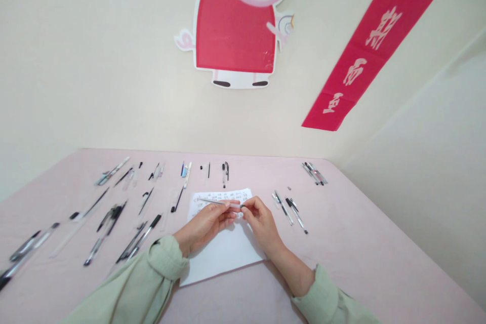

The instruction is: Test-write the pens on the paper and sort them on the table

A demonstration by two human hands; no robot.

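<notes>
Above the sheet of paper, my left hand is closed around a slim clear pen, whose thin grey end juts out to the left past the fingers. My right hand pinches the small dark piece at the pen's right end, thumb and forefinger pressed together. Both hands meet close to each other at the pen. Rows of handwriting show on the paper's upper part; its lower part is blank. Whether the dark piece is joined to the pen is hidden by my fingertips.
Several pens, caps and refills lie in loose groups across the left of the pink table. To the right lie a pair of pens and a bundle of pens. Behind the table stands a wall with a cartoon cutout and red banner.
</notes>
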